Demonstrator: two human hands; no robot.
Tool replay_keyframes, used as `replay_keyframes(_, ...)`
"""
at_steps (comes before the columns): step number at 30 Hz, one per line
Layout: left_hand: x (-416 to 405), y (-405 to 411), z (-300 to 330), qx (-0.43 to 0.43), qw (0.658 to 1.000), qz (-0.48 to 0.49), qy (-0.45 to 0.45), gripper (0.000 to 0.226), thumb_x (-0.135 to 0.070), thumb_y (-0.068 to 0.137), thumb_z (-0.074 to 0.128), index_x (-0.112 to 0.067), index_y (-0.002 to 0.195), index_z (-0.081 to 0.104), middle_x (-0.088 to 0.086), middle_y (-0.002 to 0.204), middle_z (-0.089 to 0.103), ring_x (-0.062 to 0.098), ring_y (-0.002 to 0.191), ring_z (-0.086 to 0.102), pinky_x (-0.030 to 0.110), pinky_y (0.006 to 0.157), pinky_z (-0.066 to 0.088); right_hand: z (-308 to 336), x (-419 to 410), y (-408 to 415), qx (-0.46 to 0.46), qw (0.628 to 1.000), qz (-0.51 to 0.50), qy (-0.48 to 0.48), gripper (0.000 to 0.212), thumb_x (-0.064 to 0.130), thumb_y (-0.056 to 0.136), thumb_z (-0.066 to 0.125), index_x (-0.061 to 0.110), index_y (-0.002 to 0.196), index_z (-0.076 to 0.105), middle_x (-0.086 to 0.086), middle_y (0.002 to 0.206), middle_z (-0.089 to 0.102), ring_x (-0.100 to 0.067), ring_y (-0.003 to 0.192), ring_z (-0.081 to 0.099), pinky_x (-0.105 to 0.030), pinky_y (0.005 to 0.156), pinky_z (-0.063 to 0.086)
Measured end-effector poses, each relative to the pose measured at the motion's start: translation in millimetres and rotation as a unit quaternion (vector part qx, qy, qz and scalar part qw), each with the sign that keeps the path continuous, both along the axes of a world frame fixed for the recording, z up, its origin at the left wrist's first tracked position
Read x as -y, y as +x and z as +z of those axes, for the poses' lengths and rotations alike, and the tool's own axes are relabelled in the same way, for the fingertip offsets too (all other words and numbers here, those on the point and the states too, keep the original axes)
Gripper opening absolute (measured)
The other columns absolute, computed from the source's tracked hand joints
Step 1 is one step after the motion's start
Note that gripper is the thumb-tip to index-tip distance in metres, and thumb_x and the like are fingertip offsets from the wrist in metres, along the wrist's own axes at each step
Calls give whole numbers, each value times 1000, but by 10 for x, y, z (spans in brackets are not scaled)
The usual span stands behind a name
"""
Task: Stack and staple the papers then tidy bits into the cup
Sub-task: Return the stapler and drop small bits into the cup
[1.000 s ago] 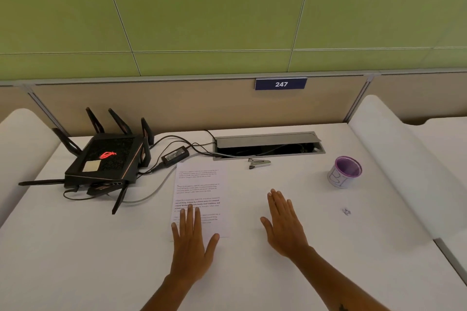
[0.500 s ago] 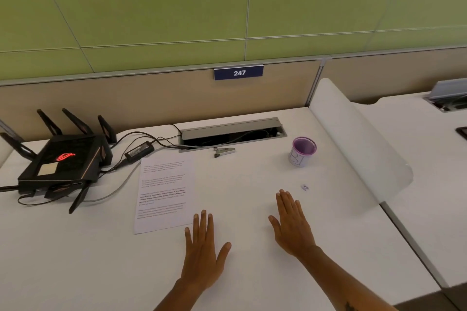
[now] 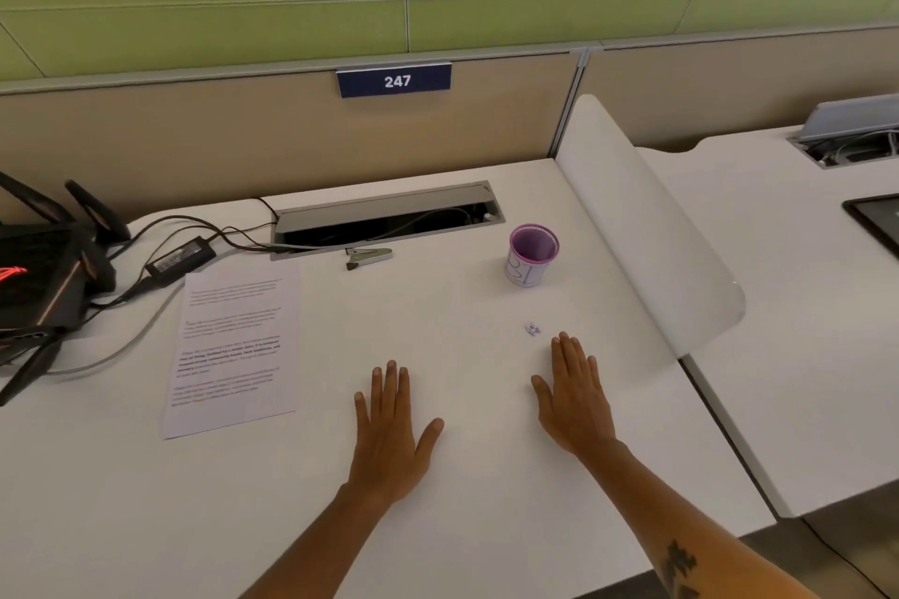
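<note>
A printed sheet of paper (image 3: 233, 350) lies flat on the left of the desk. A small stapler (image 3: 368, 256) rests beyond it by the cable slot. The purple-lined cup (image 3: 531, 254) stands upright to the right, tiny scraps (image 3: 532, 329) lying nearer.

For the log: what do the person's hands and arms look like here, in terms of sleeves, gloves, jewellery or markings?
Both arms are bare up to the frame edge, with no sleeves in view. The left hand and right hand wear no gloves, and no rings, watch or bracelet show. The right forearm carries a dark tattoo near the bottom edge; its design is cut off.
</note>
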State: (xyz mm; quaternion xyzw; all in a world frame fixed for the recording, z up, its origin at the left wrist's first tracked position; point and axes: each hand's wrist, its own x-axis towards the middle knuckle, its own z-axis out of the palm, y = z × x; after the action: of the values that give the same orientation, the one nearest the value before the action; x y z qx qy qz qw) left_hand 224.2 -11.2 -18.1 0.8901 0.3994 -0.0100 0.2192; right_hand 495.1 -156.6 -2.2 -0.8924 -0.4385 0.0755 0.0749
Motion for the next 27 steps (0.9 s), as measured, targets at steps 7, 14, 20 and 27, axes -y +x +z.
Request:
replay_keyframes(7,-118,181,-179,-12,998,47,39,92,-73,99,8,-15,169,2,6,179,-9,26,165,-11,58,133,0,-107,-73,374,-20,1000,-21,-10,83,58,104,34,5,164,12,-10,175,11,-27,162,6,-54,131,13)
replay_keyframes(14,-82,247,-149,-36,993,57,95,84,-64,104,27,-15,169,7,9,179,1,28,166,-1,60,133,9,-186,-315,536,37,998,11,-45,97,76,97,27,9,165,14,-9,175,10,-31,162,9,-65,126,10)
replay_keyframes(20,-91,248,-140,-31,993,59,94,80,-60,105,26,-16,169,7,9,179,0,27,166,-2,60,133,9,-203,-472,582,54,996,63,-38,91,74,100,23,13,166,11,-8,176,6,-30,162,5,-66,126,9)
replay_keyframes(27,-103,255,-135,-22,994,65,89,77,-57,105,26,-17,169,9,7,179,1,26,166,-1,60,133,9,-122,-575,737,-59,990,119,44,71,47,103,50,13,162,28,-7,166,33,-29,153,30,-54,125,30)
